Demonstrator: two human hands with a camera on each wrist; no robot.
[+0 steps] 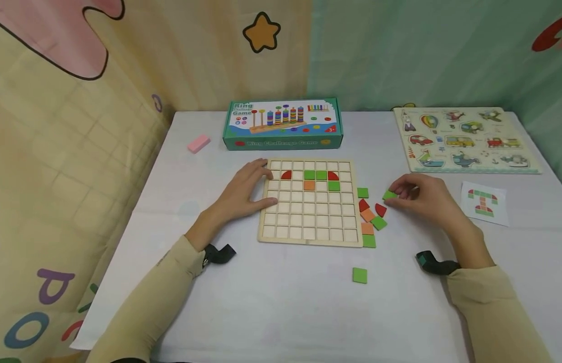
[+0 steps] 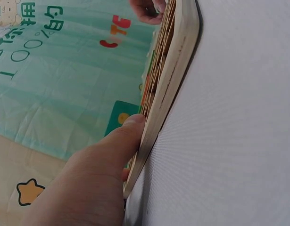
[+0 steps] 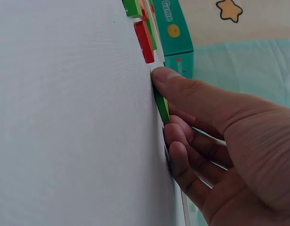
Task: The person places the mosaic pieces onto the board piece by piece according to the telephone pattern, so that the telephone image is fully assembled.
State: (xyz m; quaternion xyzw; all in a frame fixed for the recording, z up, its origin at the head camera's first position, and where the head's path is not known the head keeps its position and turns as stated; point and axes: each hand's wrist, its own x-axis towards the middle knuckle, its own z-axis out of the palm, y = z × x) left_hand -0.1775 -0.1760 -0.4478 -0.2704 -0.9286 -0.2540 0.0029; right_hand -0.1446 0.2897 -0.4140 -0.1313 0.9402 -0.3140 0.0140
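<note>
A wooden grid board [image 1: 315, 206] lies on the table, with several green, red and orange tiles in its upper cells. My left hand [image 1: 242, 194] rests on the board's left edge, fingers near the upper corner and thumb [image 2: 128, 129] on the rim. To the right of the board, my right hand [image 1: 422, 198] pinches a green square tile [image 3: 161, 104] between thumb and fingers, low over the table. Loose tiles lie between the board and that hand, among them a red quarter-round tile [image 1: 380, 209], an orange tile [image 1: 368, 216] and a green tile [image 1: 378, 223].
Behind the board stands a green game box [image 1: 283, 126], with a pink block [image 1: 199, 143] to its left. A vehicle puzzle board [image 1: 467, 141] lies at the back right. Near my right wrist is a pattern card [image 1: 485, 203]. One green square [image 1: 359, 275] lies apart in front.
</note>
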